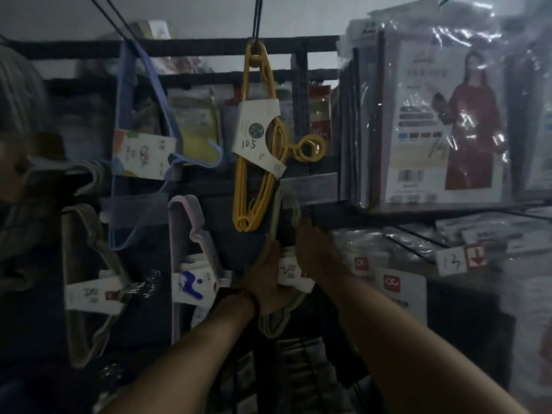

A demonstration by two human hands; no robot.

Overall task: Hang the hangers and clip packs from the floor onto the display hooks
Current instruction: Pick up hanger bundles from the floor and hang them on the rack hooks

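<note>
Grey-green hanger pack (277, 319) held mid-length in L hand (264, 273), fingers curled round it by the card (291, 274). R hand (313, 249) at its top end, grip unclear. Pack's long axis approx upright, just under yellow hanger pack (257, 144); R hand nearer the hooking end.

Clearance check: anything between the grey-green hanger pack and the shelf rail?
Nothing visible. Left hand grips the grey-green hanger pack, right hand is at its top, which reaches the shelf rail. Hook too dark to see. Yellow hanger pack hangs close beside it, not between.
</note>
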